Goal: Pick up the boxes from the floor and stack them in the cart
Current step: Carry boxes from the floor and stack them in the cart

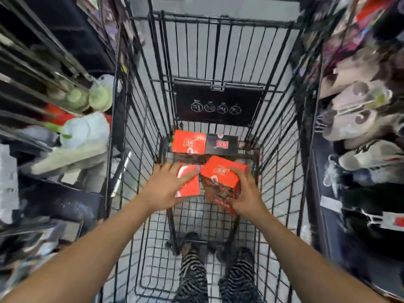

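Observation:
I look down into a black wire cart (pixel 140 149). Two boxes lie side by side at its far end: a red one (pixel 189 142) and a black one (pixel 222 145). Nearer to me, a flat red box (pixel 190 185) lies on the cart floor under the spread fingers of my left hand (pixel 167 184), which rests on its left part. My right hand (pixel 246 193) grips the right side of a tilted red box (pixel 220 174) with a dark printed side, held just right of the flat one.
Store shelves with plush toys (pixel 87 132) crowd the left side, and more soft toys (pixel 358 119) hang on the right. The cart's black child-seat flap (pixel 218 103) stands at its far end. My striped trouser legs (pixel 194 270) show through the wire floor.

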Demonstrator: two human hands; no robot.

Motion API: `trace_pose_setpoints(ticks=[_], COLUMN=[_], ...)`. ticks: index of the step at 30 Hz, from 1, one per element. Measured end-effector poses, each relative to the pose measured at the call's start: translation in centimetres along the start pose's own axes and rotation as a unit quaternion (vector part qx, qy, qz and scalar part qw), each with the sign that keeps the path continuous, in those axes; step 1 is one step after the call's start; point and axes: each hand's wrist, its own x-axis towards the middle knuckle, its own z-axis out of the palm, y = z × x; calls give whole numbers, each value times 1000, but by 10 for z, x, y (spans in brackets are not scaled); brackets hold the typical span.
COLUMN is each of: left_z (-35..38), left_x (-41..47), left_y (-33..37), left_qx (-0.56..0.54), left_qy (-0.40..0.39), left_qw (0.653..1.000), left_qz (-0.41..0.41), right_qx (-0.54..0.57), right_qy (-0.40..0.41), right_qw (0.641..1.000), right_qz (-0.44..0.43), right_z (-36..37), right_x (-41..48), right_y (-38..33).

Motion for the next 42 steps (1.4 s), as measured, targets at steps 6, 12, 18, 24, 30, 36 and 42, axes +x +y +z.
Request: trace_pose_setpoints(ticks=[6,12,18,24,30,36,42], left_z=[32,49,82,87,77,81,78], left_x=[39,59,59,66,62,57,59], left_y=[-22,-21,-10,-14,-10,-17,-17], left_qx=[6,-53,-417,-513,-552,-550,-543], left_qy=[19,112,72,97,163,133,119], left_qw=[999,991,876,827,797,798,803], left_qz=[28,-55,-229,-209,-182,-207,-213], right_qx=[17,3,254,231,236,226,216], right_qy=[53,69,82,44,46,36,35], right_qw=[998,998,959,968,968,970,972], right_qz=[-4,3,101,83,79,78,86], right_z=[27,44,44,47,47,50,50], right_x=[37,59,62,74,75,79,80], right_y=[29,64,56,41,44,50,51])
